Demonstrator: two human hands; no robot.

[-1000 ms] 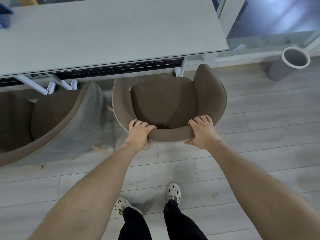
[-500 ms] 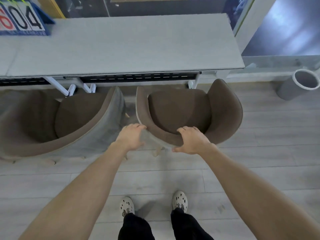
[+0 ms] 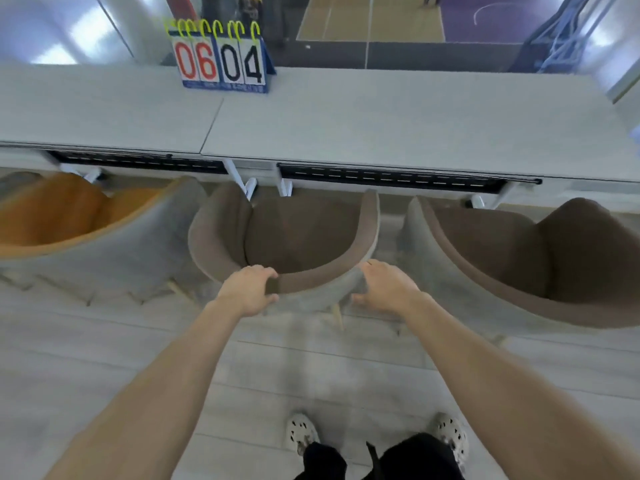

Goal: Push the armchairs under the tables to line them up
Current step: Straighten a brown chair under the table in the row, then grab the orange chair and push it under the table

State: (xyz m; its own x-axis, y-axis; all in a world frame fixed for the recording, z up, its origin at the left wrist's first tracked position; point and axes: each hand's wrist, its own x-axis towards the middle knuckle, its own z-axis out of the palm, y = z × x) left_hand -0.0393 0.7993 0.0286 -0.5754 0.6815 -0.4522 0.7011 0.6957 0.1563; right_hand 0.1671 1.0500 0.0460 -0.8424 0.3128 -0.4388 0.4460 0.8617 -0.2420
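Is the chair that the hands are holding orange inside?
No, the middle armchair under the left hand and right hand is brown inside; the orange armchair sits beside it.

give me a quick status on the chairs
Left hand gripping middle brown armchair backrest, right hand against its outer back. Front at table edge. Table legs close ahead.

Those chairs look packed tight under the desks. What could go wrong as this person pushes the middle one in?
1. The middle brown armchair has only narrow gaps to the right brown armchair and the orange armchair, so it might scrape them.
2. The white table legs stand right at its front and could block it.
3. The right hand rests loosely on the backrest, and may slip.
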